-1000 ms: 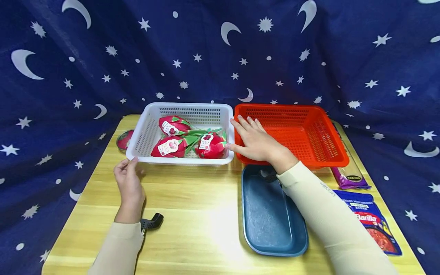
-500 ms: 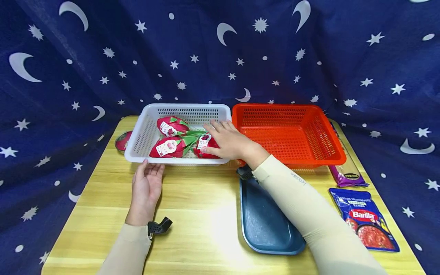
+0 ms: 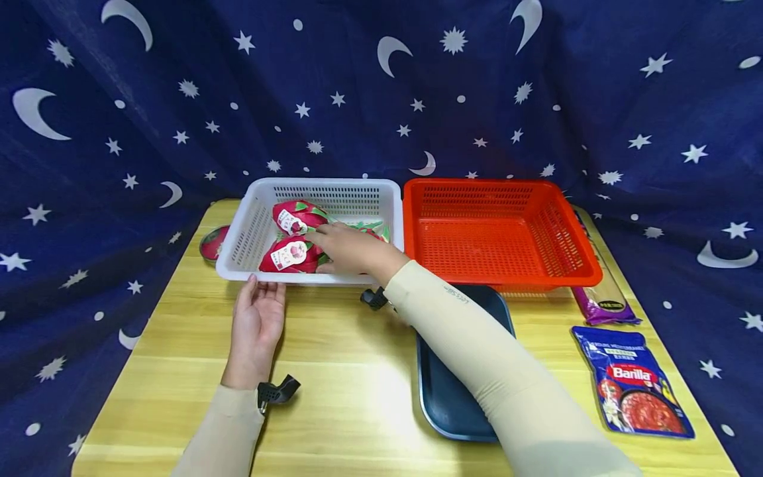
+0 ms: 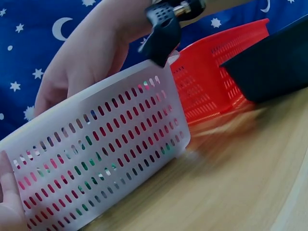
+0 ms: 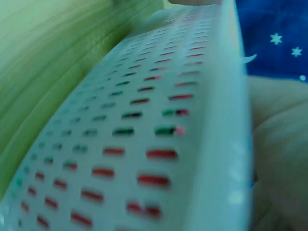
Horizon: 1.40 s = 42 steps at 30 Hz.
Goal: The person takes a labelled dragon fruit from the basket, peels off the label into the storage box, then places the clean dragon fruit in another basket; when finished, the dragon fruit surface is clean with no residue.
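A white basket (image 3: pixel 238 245) holds three red dragon fruits with green leaf tips and white labels. One dragon fruit (image 3: pixel 298 215) lies at the back, another dragon fruit (image 3: pixel 289 255) in front of it. The third, farther right, is mostly covered by my right hand (image 3: pixel 357 248), which reaches over the basket's front rim. Its fingertips are at the right end of the front dragon fruit. Palm up, my left hand (image 3: pixel 259 318) has its fingertips at the basket's front rim. In the left wrist view, left fingers (image 4: pixel 7 192) lie against the slotted wall.
A red basket (image 3: pixel 590 265) adjoins the white one on the right. Before it stands a dark blue tray (image 3: pixel 441 417), partly under my right arm. A Barilla pouch (image 3: pixel 634 384) and a purple-ended packet (image 3: pixel 605 305) lie far right. A round tin (image 3: pixel 213 244) sits left.
My right hand has moved left from the red basket's edge, across the right dragon fruit, to the front one. My left hand has shifted right along the rim and turned palm up.
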Tool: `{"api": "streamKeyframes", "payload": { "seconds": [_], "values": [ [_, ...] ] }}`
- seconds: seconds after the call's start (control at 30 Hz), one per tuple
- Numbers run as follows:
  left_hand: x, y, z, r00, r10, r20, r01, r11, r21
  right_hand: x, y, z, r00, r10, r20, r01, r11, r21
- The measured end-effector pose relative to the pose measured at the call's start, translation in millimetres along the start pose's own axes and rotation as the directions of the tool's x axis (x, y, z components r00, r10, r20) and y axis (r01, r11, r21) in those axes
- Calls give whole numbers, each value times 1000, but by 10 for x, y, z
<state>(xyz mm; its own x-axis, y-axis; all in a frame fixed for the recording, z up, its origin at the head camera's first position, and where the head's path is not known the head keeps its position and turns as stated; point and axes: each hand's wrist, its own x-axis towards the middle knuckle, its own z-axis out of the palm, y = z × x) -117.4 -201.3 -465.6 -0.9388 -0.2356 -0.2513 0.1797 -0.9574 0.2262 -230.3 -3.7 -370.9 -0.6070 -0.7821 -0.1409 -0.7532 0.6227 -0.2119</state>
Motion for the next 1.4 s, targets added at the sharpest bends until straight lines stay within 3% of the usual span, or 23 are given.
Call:
{"api": "streamKeyframes", "payload": {
  "seconds": [0.17,0.43,0.9,1.2,1.4],
  "values": [
    [-3,-8,-30,999,4,49,-5,1000,7,237,-19,92,998,60,33,-59,998,-27],
    [4,15,-45,997,18,70,-19,1000,19,364,-60,165,992,118,-51,-118,993,-11],
    [-17,-19,-53,996,57,63,-59,998,30,460,-193,227,994,106,-40,-105,994,19],
    [-39,-15,-67,995,60,78,-61,998,11,561,-306,225,993,90,-80,-97,991,-90],
    [-44,-12,-58,994,70,84,-74,996,53,540,-251,180,994,64,-87,-64,998,0]
  ]
}}
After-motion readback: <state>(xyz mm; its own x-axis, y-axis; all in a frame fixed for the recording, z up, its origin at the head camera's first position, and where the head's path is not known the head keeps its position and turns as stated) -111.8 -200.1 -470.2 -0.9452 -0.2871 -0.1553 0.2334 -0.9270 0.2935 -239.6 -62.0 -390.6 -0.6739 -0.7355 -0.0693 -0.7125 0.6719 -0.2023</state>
